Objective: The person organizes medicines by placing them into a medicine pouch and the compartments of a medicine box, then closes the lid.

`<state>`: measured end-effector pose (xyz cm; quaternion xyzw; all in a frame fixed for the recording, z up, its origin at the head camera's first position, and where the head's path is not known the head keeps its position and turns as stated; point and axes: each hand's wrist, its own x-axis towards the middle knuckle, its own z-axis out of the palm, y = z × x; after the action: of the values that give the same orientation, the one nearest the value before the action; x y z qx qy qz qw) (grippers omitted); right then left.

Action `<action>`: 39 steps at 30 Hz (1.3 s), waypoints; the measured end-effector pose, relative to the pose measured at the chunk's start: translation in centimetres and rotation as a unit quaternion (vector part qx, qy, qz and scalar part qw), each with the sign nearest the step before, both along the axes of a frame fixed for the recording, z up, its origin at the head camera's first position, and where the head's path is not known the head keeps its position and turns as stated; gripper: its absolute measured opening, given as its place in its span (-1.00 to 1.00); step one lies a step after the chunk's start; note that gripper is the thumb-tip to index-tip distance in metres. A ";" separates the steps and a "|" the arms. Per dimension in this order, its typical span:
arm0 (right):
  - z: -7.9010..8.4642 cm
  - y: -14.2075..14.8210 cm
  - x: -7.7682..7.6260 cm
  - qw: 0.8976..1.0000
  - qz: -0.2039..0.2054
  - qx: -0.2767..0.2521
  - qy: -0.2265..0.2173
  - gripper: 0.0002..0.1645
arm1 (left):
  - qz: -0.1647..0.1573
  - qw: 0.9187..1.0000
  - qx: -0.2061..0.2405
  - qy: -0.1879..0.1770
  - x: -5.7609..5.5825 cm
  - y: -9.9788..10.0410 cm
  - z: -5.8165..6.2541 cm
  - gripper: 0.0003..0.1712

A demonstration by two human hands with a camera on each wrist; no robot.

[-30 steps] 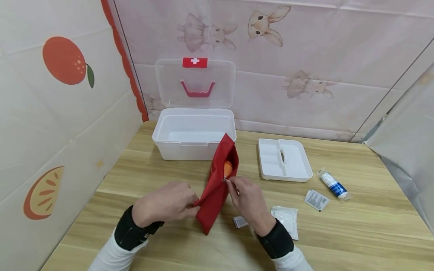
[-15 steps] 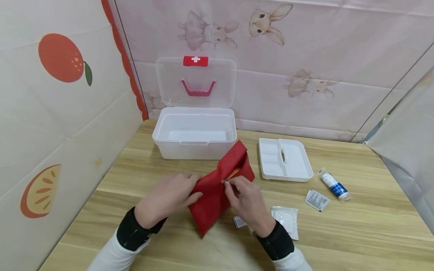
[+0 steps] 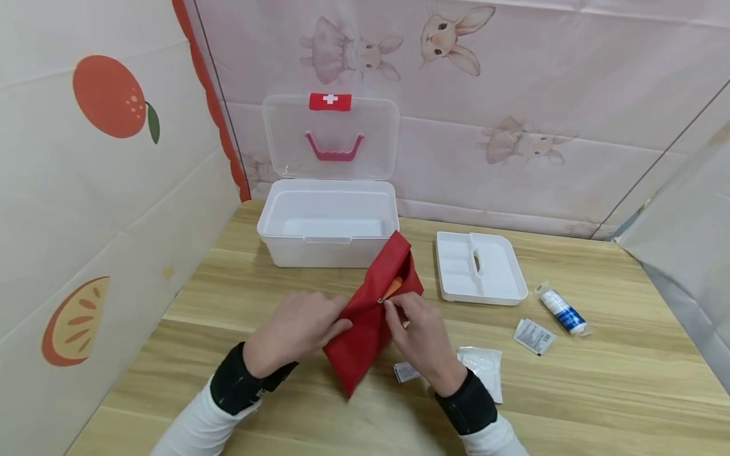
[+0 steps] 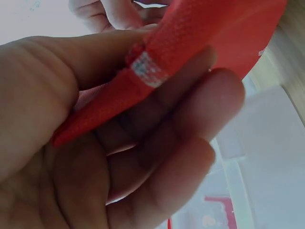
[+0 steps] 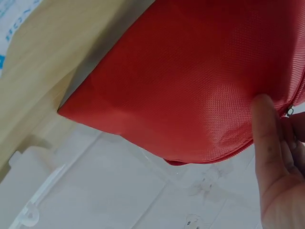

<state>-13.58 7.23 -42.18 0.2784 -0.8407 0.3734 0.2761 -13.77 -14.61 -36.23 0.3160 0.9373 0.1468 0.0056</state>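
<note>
A red zip pouch (image 3: 362, 332) is held tilted above the table, its mouth partly open. Inside the mouth shows part of an orange object (image 3: 393, 287), its kind unclear. My left hand (image 3: 302, 326) grips the pouch's left edge; the left wrist view shows the fabric (image 4: 109, 107) between thumb and fingers. With my right hand (image 3: 421, 335) I pinch the small metal zipper pull (image 3: 381, 301) at the mouth. In the right wrist view the pouch's broad side (image 5: 190, 90) fills much of the picture, and one finger lies against it.
Behind the pouch stands a white first-aid box (image 3: 310, 253), its clear lid (image 3: 285, 136) raised. To the right lie a white divided tray (image 3: 456, 294), a blue-and-white wrapped roll (image 3: 561, 309), flat packets (image 3: 534, 336) and a white packet (image 3: 481, 367). A small packet (image 3: 405, 372) lies beside my right hand.
The pouch has turned, showing more of its broad side. My left hand has shifted from its lower end up along the left edge. My right hand stays on the zipper pull.
</note>
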 end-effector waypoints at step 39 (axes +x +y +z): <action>-0.2 1.4 -1.1 0.996 -0.063 -0.011 0.059 -0.79 | -0.015 0.998 -0.026 0.050 0.4 -0.6 0.5 -0.81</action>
<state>-14.67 8.58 -42.34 0.2430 -0.8349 0.3475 0.3509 -13.32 -15.19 -35.76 0.3367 0.9351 0.1067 -0.0306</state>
